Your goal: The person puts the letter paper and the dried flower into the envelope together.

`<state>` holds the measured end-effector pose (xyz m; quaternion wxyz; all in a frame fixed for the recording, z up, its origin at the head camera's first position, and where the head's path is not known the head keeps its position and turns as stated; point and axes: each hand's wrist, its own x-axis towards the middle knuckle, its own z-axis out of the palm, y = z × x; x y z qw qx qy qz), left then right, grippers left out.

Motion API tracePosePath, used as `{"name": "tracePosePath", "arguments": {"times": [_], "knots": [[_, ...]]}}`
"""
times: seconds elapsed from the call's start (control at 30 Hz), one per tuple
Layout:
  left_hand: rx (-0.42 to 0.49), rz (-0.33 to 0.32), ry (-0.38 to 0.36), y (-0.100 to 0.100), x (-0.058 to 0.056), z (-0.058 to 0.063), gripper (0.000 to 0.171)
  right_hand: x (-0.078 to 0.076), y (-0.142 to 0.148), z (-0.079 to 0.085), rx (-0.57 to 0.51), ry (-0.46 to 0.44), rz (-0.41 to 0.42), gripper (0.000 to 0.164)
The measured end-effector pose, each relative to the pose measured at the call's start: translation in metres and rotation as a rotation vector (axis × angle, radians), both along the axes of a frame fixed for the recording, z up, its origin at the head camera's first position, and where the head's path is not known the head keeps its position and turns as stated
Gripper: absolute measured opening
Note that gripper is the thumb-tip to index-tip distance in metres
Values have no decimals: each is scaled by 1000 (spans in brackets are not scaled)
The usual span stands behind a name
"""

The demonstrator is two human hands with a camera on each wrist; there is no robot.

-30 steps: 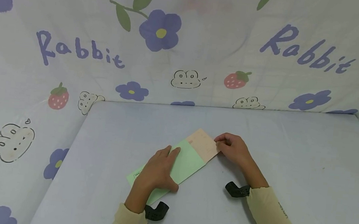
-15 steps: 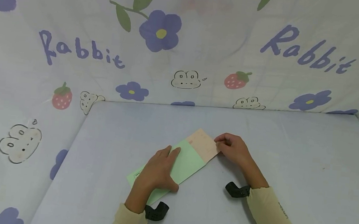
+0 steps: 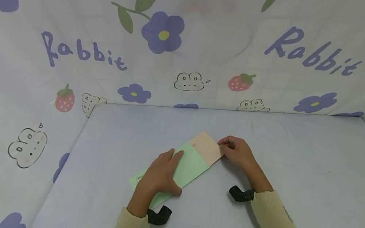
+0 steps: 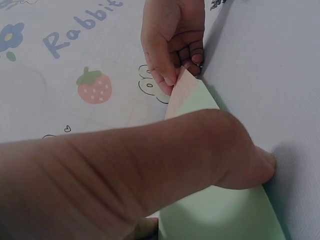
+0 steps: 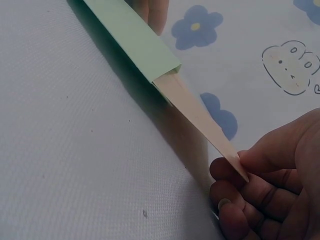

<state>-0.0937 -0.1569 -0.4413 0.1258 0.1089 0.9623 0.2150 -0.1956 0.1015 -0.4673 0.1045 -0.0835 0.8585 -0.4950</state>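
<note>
A long pale-green paper envelope [image 3: 193,165] lies slantwise on the table, a small printed box near its left end. Out of its open right end sticks a peach-coloured card [image 3: 205,147]. My left hand [image 3: 161,173] spans the envelope and holds it, fingers at the far long edge and thumb at the near one. With thumb and forefinger my right hand [image 3: 237,151] pinches the outer corner of the card. In the right wrist view the envelope's mouth gapes a little around the card [image 5: 196,118]. The card's other end is hidden inside.
The pale table [image 3: 291,154] stretches around the envelope, wider on the right. White cloth [image 3: 216,40] printed with flowers, strawberries and rabbits hangs behind and along the left. Each wrist wears a black camera mount [image 3: 240,193].
Both hands, the envelope and the card keep their places. At the left, the printed cloth has shifted slightly to the right.
</note>
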Motion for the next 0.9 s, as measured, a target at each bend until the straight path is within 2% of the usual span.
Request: {"name": "tracePosePath", "arguments": {"times": [0.23, 0.9], "knots": [[-2, -5, 4, 0, 1, 0, 109, 1, 0, -1, 12, 23, -2, 22], [-9, -9, 7, 0, 0, -1, 109, 1, -1, -4, 11, -8, -24, 21]]}}
